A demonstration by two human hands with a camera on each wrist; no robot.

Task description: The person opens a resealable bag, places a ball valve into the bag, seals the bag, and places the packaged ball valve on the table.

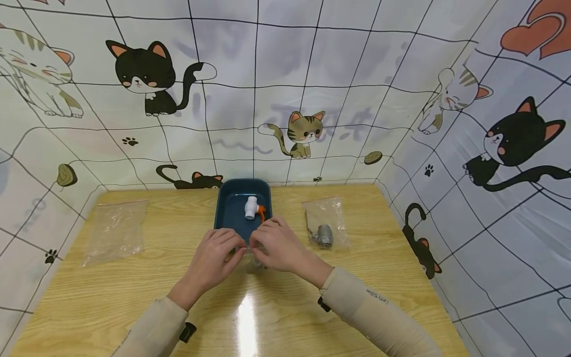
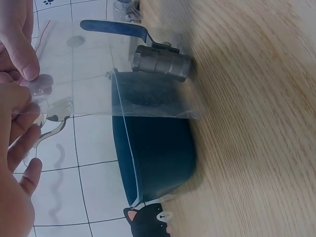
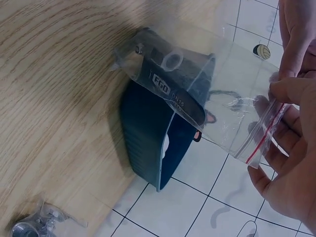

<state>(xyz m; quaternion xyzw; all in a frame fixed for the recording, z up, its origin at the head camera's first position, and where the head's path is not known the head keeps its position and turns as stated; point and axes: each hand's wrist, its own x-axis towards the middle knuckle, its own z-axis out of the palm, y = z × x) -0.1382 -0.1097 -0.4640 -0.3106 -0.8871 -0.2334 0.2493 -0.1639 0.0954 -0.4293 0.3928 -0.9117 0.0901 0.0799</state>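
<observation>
Both hands meet in front of a dark blue bin, pinching the top edge of a clear zip bag. My left hand grips one side of the red-lined seal; my right hand has the other side between thumb and fingers. Inside the bag, at its lower end, lies a metal ball valve with a blue lever handle marked with white lettering. The bag hangs just in front of the bin. In the head view the hands hide most of the bag and its valve.
In the blue bin lies a white valve with an orange handle. A second clear bag with a grey metal valve is right of it. A flat clear bag lies left on the wooden table. Cat-print sheeting surrounds the table.
</observation>
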